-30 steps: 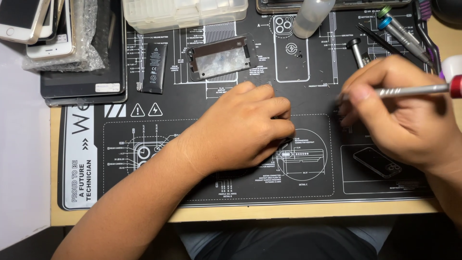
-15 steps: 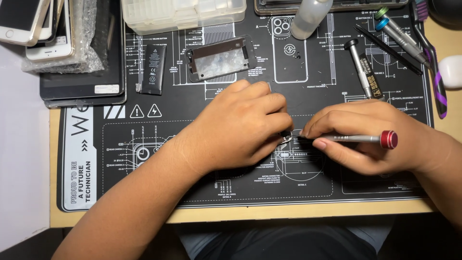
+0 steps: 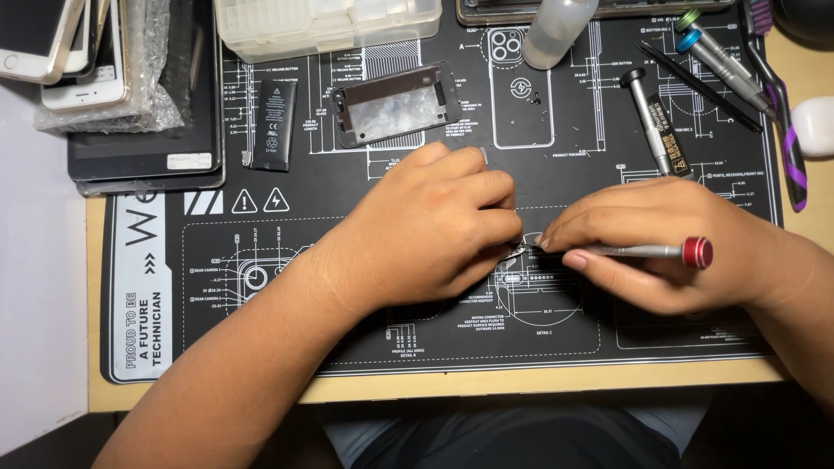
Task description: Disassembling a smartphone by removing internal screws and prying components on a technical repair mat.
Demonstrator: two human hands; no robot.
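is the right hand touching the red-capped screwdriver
Touching: the head view shows the right hand wrapped around the red-capped screwdriver, fingers pressed on its shaft.

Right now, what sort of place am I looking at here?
Most likely a phone repair bench: a black printed repair mat covers the desk, a loose phone battery and stacked phones lie on it, and the right hand holds a red-capped precision screwdriver.

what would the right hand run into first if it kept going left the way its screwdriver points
Most likely the left hand: the right hand aims its screwdriver at those fingertips, nearly touching, though depth is unclear.
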